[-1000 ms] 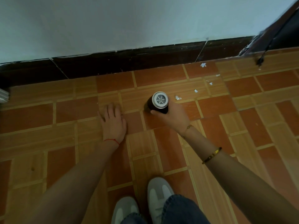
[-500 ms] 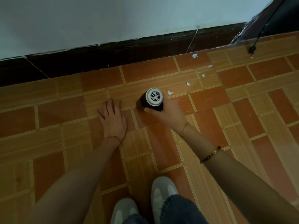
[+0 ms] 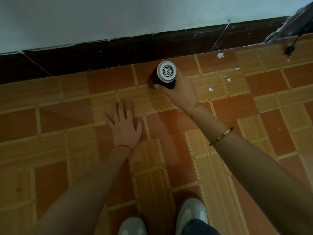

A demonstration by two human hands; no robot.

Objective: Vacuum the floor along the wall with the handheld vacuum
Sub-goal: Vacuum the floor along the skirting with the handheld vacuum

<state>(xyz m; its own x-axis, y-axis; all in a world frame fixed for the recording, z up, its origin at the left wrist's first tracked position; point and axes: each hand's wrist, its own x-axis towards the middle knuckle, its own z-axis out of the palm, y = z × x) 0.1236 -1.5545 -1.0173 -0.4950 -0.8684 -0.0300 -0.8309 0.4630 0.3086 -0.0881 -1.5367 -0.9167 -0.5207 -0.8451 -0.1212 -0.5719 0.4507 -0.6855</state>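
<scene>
My right hand [image 3: 182, 92] grips the handheld vacuum [image 3: 165, 74], a dark cylinder with a white vented rear cap facing me; its nozzle end points down at the tiled floor [image 3: 67, 119] close to the dark skirting [image 3: 118, 53] under the white wall [image 3: 118, 16]. My left hand [image 3: 124, 125] rests flat on the tiles, fingers spread, left of and nearer to me than the vacuum. Several white paper scraps [image 3: 220, 55] lie on the floor to the right of the vacuum, including one scrap [image 3: 210, 89] just beside my right hand.
My two grey-white shoes [image 3: 191, 216] show at the bottom edge. A dark piece of furniture [image 3: 298, 24] stands at the top right corner, with a black cable end [image 3: 290, 47] hanging near the floor.
My right hand has carried the vacuum forward, closer to the skirting. The view has shifted a little; my left hand stays flat on the tiles.
</scene>
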